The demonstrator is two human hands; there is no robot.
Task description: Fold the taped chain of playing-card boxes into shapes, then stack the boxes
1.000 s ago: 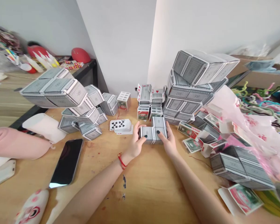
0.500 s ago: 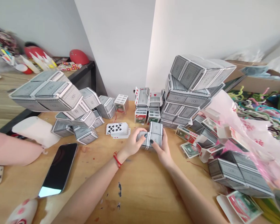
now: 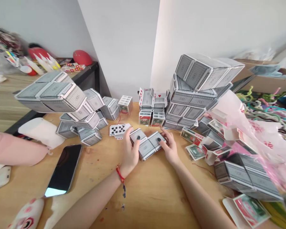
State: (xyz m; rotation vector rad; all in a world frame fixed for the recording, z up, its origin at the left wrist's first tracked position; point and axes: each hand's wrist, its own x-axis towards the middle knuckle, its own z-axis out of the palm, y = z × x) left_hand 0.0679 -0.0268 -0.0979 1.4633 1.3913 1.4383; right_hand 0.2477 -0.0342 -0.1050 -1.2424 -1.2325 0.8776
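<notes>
A block of joined grey-backed card boxes (image 3: 146,144) lies tilted on the wooden table (image 3: 154,194), near its middle. My left hand (image 3: 130,152) grips the block's left side, thumb and fingers curled over its top. On the block's right end rests my right hand (image 3: 169,146), fingers bent and pressing on it. A red string bracelet sits on my left wrist. Just left of the block lies a fanned pile of loose playing cards (image 3: 119,129).
Big stacks of card blocks stand at the left (image 3: 59,95) and back right (image 3: 200,82). Small boxes (image 3: 152,106) stand behind the block, opened cartons (image 3: 200,143) to its right. A phone (image 3: 63,170) lies at the left, by another person's pink sleeve (image 3: 14,152).
The block was turned from square-on to a diagonal lie and lowered flat. My left hand shifted over its top left; my right hand slid to its right end.
</notes>
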